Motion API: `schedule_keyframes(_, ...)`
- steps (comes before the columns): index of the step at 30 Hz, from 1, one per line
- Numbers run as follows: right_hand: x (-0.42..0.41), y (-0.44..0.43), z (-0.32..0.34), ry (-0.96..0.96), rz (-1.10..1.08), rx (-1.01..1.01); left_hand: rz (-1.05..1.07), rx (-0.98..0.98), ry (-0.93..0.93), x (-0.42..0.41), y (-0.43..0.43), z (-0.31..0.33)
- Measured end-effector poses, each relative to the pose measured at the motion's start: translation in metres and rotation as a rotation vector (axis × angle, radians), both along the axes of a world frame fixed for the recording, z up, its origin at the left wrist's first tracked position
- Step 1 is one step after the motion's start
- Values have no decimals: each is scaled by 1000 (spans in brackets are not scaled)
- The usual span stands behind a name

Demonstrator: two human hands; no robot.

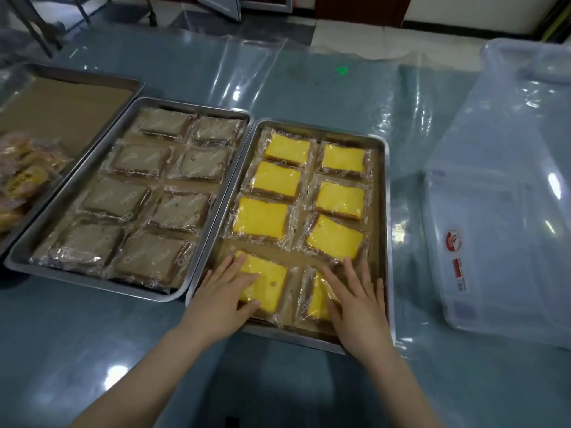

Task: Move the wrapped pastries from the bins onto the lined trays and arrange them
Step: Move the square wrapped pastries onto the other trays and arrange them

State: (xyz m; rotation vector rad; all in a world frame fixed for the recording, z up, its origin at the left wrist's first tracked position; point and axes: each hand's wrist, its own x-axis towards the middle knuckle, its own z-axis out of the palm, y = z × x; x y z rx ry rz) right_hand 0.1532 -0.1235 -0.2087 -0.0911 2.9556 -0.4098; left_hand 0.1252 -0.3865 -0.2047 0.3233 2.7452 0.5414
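A steel tray (384, 230) lined with brown paper holds several wrapped yellow cake slices in two columns. My left hand (227, 291) lies flat on the near-left yellow slice (272, 281), fingers spread. Flat on the near-right yellow slice (318, 299) rests my right hand (355, 299), covering most of it. A second lined steel tray (102, 143) to the left is filled with several wrapped brown slices (182, 210) in two columns. Neither hand grips anything.
A third lined tray (92, 78) at the far left carries a heap of wrapped golden pastries (24, 177). A clear plastic bin (506, 211) stands on the right, apparently with nothing in it. Clear plastic sheeting covers the blue-grey table (309, 78).
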Motion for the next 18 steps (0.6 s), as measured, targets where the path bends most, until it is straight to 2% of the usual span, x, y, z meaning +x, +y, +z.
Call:
schedule_keyframes(4,0,-9,1,2,57,71,78,8,74,-1,3,9)
schedule_keyframes(9,-26,-23,-3,41,50,83,47,53,193,-24,33,11)
schedule_keyframes(14,-47,-24,-10,-12,33,100,1,-142,132,-43,52,-10)
schedule_keyframes(18,-49,-10,-12,-35,2,82,-61,-268,169,-38,41,-29)
